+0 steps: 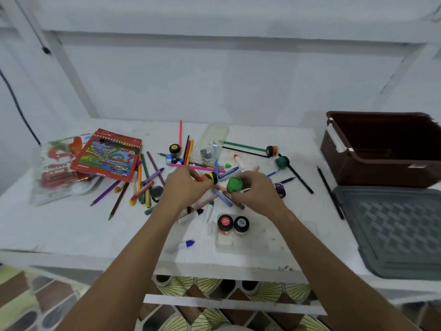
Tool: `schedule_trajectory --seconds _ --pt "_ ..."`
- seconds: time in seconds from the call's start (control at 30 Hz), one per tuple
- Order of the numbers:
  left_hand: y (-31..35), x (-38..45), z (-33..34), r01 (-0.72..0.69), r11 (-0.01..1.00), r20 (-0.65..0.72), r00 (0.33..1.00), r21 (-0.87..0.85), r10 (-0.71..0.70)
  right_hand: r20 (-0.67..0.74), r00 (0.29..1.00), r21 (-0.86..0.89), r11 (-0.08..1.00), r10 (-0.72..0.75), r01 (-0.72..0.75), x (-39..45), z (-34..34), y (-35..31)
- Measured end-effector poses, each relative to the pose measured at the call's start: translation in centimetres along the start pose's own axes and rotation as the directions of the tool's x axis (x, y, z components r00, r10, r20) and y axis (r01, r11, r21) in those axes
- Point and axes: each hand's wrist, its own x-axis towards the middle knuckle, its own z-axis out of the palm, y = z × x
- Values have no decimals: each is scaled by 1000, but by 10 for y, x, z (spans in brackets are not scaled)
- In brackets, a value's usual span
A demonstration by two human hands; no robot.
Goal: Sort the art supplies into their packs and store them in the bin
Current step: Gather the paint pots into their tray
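Note:
Loose coloured pencils, crayons and small paint pots lie scattered over the white table (71,230). My left hand (183,187) grips a yellow paint pot (211,177) with a black lid, lying on its side. My right hand (256,191) holds a green-lidded paint pot (234,185) just beside it. In front of my hands a clear paint tray (224,241) holds a red-lidded pot (225,223) and a black-lidded pot (241,224). A red pencil pack (107,155) lies at the left on a clear plastic crayon pack (51,170). The brown bin (381,149) stands open at the right.
The bin's grey lid (393,230) lies flat in front of the bin. A clear plastic case (212,142) rests at the back centre. Two black pencils (330,192) lie between the pile and the lid. More pots (281,161) sit near the back right of the pile.

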Motion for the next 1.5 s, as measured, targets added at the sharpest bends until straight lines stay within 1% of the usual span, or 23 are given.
schedule_trajectory --seconds 0.07,0.13,0.2,0.33,0.4,0.47,0.53,0.6,0.67,0.73,0.83,0.97,1.13,1.33,1.5 --pt "0 -10 -7 52 976 85 996 -212 -35 17 1000 114 994 4 -6 -10 -9 -4" --pt "0 -23 -13 99 927 209 978 -361 -23 69 998 182 983 11 -24 -23 -17 -7" --pt "1 -35 -15 111 890 276 961 -442 17 125 992 190 981 15 -39 -35 -22 -7" --pt "-3 -58 -10 72 854 277 957 -515 87 225 971 183 975 81 -124 -59 -26 -2" --pt "-7 -68 -5 19 886 231 968 -464 100 227 971 124 987 70 -101 -70 -26 1" --pt "-13 -79 0 -100 922 182 967 -373 179 221 975 17 999 33 -38 -78 -25 3" --pt "-18 -90 4 -235 931 188 937 -280 293 220 975 -32 999 14 -7 -85 -24 4" --pt "-23 -98 7 -333 921 216 902 -202 373 205 979 -49 999 23 -13 -90 -22 4" --pt "-25 -101 11 -411 900 214 875 -147 435 178 984 -43 999 27 -20 -92 -20 4" --pt "-26 -102 13 -459 879 202 856 -127 476 158 987 -28 999 30 -26 -94 -18 4" --pt "-27 -103 15 -492 870 221 844 -47 489 162 985 -31 998 50 -45 -96 -16 4" --pt "-29 -100 16 -470 882 260 856 32 447 185 980 -46 997 69 -61 -98 -12 3" --pt "-29 -97 18 -435 899 292 866 38 407 146 987 -69 996 62 -53 -97 -11 3" --pt "-30 -97 19 -422 905 313 868 53 387 171 983 -84 995 71 -58 -98 -8 8" --pt "-32 -99 19 -424 904 323 864 55 386 172 982 -47 996 80 -73 -102 -5 11"
